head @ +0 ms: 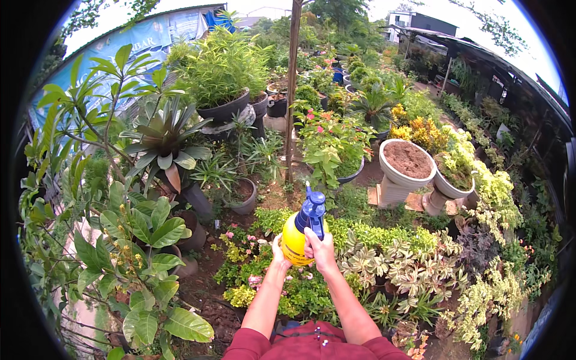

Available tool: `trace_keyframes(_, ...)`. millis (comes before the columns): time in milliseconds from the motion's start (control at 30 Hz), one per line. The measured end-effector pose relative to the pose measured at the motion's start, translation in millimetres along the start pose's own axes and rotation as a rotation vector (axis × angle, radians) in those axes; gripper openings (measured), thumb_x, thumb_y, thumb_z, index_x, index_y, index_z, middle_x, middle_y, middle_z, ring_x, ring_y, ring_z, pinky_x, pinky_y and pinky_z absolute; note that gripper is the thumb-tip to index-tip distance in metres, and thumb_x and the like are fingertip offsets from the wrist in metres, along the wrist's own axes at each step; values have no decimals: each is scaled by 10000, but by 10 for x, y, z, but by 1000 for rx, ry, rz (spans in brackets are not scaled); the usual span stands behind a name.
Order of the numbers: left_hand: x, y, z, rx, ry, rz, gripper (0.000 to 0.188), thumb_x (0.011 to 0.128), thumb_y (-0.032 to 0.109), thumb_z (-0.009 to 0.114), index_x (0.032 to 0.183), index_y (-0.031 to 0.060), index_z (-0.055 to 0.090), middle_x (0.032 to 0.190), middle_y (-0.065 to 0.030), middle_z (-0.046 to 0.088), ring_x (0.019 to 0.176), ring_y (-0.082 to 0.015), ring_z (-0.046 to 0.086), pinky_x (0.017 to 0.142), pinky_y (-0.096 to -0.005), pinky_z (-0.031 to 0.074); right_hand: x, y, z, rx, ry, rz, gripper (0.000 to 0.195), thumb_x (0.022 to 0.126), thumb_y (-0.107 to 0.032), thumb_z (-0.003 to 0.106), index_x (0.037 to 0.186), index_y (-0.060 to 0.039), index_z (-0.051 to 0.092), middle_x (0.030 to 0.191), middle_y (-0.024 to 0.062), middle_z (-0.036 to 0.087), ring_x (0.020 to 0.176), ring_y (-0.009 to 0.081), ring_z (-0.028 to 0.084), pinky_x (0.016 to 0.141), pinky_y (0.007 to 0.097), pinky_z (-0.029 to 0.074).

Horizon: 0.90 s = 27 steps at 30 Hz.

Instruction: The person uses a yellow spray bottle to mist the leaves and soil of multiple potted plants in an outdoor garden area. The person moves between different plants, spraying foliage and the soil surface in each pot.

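A yellow pump sprayer bottle (292, 240) with a blue pump head (313, 204) is held out in front of my body. My left hand (280, 252) supports the bottle's left side, its fingers partly hidden behind the yellow body. My right hand (321, 249) grips the blue handle, with the thumb up near the trigger. The nozzle points away from me, towards a potted bougainvillea (330, 146) with pink and orange flowers. Below the bottle grow low bushes with pink flowers (255, 281).
A wooden post (292, 94) rises just beyond the sprayer. To the right stand a pale pedestal pot (382, 164) filled with soil and variegated shrubs (405, 270). Large-leaved branches (148, 270) crowd the left side. A dark bromeliad (166, 139) and a round pot (245, 195) stand farther left.
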<state>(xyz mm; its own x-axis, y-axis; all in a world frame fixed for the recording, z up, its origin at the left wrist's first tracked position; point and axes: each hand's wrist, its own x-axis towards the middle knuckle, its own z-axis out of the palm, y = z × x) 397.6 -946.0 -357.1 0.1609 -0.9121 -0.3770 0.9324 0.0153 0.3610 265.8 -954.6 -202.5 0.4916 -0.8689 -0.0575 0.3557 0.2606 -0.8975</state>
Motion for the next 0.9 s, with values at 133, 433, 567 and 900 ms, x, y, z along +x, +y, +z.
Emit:
trace_keyframes(133,-128,-152,-455,-73,70,20,570,846,452,305,1203,55,505,1169,-159,561,1038,-338,543,914,-480,416,-17,302,28,-54,-35,114,320,869,-249,549,618,-76,453,466,-24,405,351,70,351,358,219,267)
trace_keyframes(433,-250,-648,-1009,-28,188,-126,568,843,462,328,1170,44,530,1132,-170,581,1013,-336,556,898,-474,428,-87,751,-292,-69,184,220,344,871,-266,540,608,-70,437,447,-5,387,341,89,350,350,238,283)
trace_keyframes(567,-204,-834,-983,24,190,-180,561,838,463,368,1158,34,537,1117,-176,589,996,-336,564,902,-469,427,-113,693,-480,-81,350,213,349,858,-291,548,608,-73,440,424,4,371,322,101,333,336,247,289)
trace_keyframes(900,-158,-999,-972,-60,127,-401,628,821,490,409,1186,-13,502,1139,-221,565,1026,-346,555,914,-480,418,-120,661,-759,18,481,245,336,859,-281,563,621,-88,426,445,-31,344,329,71,310,327,221,257)
